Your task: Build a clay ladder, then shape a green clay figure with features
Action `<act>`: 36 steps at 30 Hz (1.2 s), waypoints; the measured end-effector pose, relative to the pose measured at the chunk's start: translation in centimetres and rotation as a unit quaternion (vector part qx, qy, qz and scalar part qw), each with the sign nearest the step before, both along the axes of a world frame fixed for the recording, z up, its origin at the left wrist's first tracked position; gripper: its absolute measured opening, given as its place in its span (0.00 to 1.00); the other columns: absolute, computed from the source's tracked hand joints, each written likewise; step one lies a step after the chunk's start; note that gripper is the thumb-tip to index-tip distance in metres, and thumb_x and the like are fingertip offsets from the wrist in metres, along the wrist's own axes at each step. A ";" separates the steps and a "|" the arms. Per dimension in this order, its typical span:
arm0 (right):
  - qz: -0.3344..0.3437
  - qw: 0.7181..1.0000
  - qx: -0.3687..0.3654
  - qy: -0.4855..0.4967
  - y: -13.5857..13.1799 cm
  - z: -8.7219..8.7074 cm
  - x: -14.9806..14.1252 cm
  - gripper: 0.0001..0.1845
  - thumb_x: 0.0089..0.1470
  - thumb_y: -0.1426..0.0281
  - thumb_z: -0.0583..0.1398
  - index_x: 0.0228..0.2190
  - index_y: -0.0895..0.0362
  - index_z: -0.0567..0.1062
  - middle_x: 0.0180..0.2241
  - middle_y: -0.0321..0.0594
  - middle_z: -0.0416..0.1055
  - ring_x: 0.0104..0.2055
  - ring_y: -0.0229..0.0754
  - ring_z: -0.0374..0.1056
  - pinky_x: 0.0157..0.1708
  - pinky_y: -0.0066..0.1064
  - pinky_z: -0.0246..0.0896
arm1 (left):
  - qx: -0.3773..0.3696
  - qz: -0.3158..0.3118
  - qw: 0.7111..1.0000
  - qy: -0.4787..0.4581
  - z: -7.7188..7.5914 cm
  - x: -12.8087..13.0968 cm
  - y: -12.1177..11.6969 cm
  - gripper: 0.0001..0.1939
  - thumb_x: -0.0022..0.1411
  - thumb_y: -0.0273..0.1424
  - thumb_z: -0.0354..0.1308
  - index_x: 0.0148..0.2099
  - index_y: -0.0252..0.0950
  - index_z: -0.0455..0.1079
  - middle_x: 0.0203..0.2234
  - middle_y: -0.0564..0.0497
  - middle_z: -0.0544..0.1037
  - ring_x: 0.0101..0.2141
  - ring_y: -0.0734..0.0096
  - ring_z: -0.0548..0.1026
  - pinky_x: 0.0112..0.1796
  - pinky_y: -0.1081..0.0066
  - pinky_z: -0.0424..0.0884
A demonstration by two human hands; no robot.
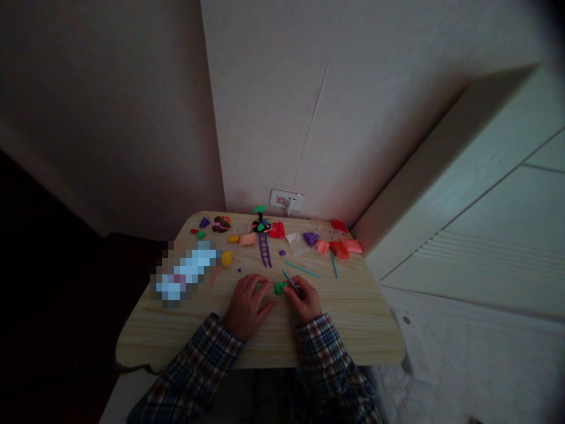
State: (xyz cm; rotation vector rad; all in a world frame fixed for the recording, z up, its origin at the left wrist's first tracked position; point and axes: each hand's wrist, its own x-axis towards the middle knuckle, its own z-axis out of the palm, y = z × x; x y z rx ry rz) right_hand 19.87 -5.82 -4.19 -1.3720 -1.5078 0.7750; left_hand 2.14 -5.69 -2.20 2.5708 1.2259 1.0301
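Note:
My right hand (305,299) is closed round a thin teal modelling stick (289,280), with its fingertips beside a small lump of green modelling clay (279,288). My left hand (249,306) rests on the tabletop to the left, its thumb held apart from the other fingers. Another bit of green clay (258,287) shows at its fingers, partly covered by them. Just beyond both hands lie a purple clay ladder (265,250), a small purple clay piece (282,252) and a second teal stick (302,270).
Along the back of the wooden table (353,330) lie a dark clay figure with a green top (261,224), a red packet (277,229), orange packets (339,249) and a purple packet (311,238). A blurred-out bright object (189,271) is at left. A wall socket (286,199) sits behind.

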 end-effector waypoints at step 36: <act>-0.048 0.982 0.081 -0.161 0.3 -1.3 -0.6 0.13 0.52 0.74 0.51 0.37 0.58 0.72 0.37 0.47 0.66 0.41 0.45 0.64 0.44 0.40 0.63 | -0.021 0.008 0.994 -0.103 0.9 -0.3 -0.6 0.18 0.63 0.26 0.50 0.55 0.35 0.61 0.40 0.45 0.71 0.41 0.65 0.71 0.44 0.65 0.71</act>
